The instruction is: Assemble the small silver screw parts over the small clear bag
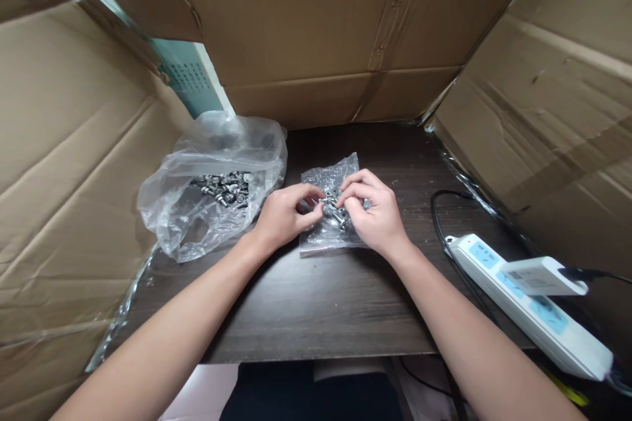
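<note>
A small clear plastic bag [323, 241] lies flat on the dark table, with several metal bolts [339, 218] and small parts on it. Over its left side, my left hand [286, 214] pinches a small metal bolt [322, 200] between thumb and fingertips. My right hand [375, 210] is at the bag's right side, its fingers bent and its fingertips close together near the same bolt; what they hold is too small to make out. Left of my left hand, a larger clear bag [172, 194] stands open with many bolts [230, 189] inside.
Cardboard walls [316, 26] enclose the dark wooden table [320, 316] at the back and both sides. A white power strip [533, 306] with a plugged-in white adapter [543, 276] lies at the right, beside a black cable [437, 217].
</note>
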The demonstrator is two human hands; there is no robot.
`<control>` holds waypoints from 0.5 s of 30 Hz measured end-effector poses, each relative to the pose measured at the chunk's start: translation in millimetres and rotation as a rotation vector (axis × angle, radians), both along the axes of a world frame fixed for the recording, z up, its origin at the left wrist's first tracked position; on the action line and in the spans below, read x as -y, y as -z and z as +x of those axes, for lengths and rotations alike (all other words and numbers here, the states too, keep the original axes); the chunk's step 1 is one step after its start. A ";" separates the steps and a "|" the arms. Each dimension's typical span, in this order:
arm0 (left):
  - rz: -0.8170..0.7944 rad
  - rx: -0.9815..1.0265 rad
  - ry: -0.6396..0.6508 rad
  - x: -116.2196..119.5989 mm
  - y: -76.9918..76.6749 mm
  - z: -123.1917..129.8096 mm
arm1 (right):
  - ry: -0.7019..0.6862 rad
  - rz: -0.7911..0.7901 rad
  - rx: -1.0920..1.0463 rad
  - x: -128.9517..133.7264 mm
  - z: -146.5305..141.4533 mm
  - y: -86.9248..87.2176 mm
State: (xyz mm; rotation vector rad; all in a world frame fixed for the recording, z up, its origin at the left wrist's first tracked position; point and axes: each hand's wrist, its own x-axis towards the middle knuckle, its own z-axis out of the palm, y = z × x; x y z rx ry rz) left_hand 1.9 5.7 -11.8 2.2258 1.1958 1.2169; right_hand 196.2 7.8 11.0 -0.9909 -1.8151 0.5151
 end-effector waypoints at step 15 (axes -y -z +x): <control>-0.012 0.044 -0.004 1.8 -0.7 0.7 | 0.015 -0.060 0.055 -3.1 1.9 3.5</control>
